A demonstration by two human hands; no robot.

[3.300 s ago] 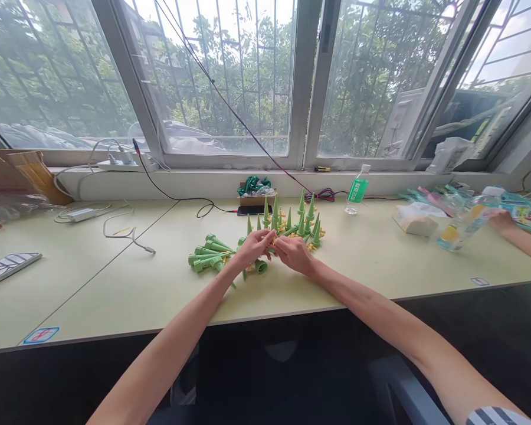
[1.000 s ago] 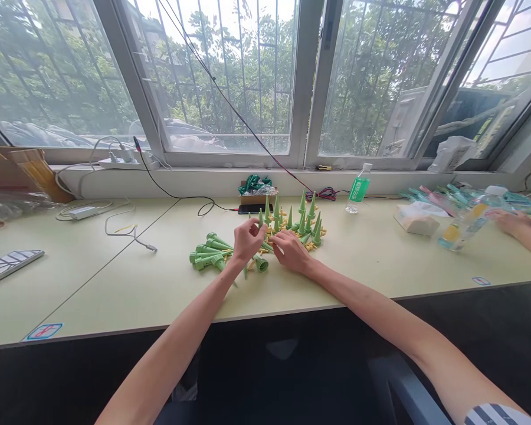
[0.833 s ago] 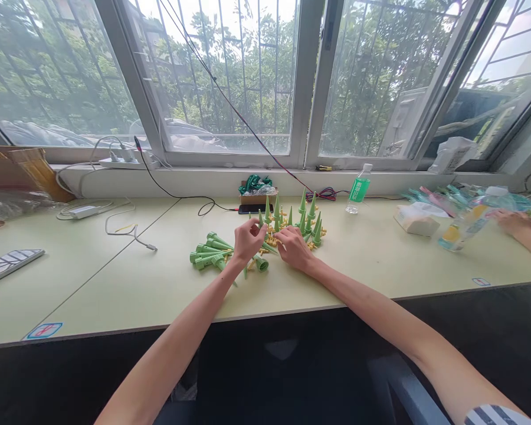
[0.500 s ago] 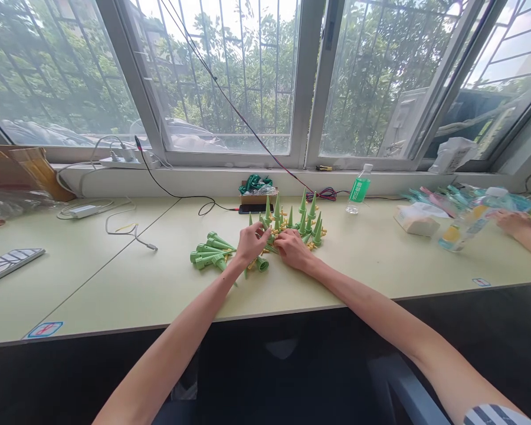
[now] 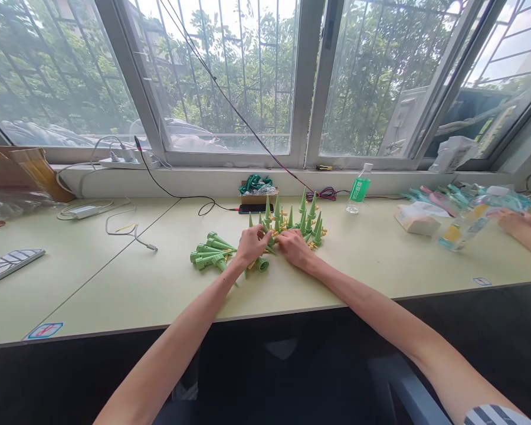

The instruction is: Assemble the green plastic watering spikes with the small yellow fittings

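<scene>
My left hand [image 5: 251,243] is closed in a pinch on a green plastic watering spike, mostly hidden by the fingers. Close to its fingertips, the curled fingers of my right hand [image 5: 294,247] are pressed together; whatever they pinch is too small and covered to make out. Behind both hands stand several upright watering spikes [image 5: 313,206] with pointed tips and small yellow valves among them. To the left lies a pile of loose watering spikes [image 5: 210,258], their ribbed caps facing left. One open-ended cap [image 5: 262,265] rests just below my left hand.
Behind the spikes are a black phone [image 5: 255,209] and a small box [image 5: 257,192] of green material. A water bottle [image 5: 358,190], tissue pack [image 5: 418,218] and tilted clear bottle [image 5: 469,221] stand rightward. Another person's hand [image 5: 511,222] is at far right. A white cable [image 5: 135,235] lies left.
My hands were together 3.3 seconds ago, then parted, with my left hand raised at the upright spikes. It has since come down and right, and the fingertips of both hands are close together again.
</scene>
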